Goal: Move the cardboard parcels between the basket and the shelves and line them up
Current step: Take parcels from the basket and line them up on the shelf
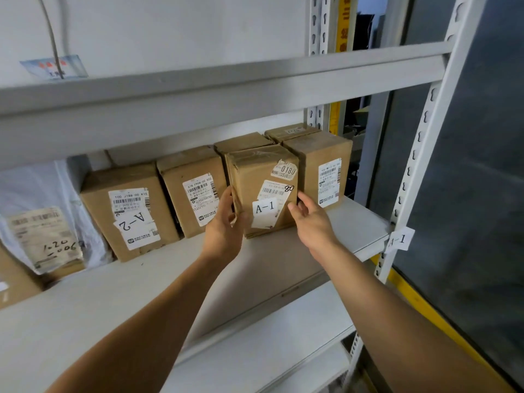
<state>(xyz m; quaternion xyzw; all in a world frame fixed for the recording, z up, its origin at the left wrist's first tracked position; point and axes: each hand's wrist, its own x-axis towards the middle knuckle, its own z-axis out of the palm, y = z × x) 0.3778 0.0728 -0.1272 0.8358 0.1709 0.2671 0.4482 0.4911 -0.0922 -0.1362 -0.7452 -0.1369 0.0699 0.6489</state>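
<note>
While both hands are holding its sides, left hand [224, 219] and right hand [309, 219], the box [263, 191] is looking stiff and light; gripping low is seeming safest.

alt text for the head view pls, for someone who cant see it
Two hands hold the A-1 parcel upright on a grey metal shelf, the left hand on its left side and the right hand at its right edge. It stands in a row of labelled cardboard parcels, including an A-2 parcel further left.
</note>
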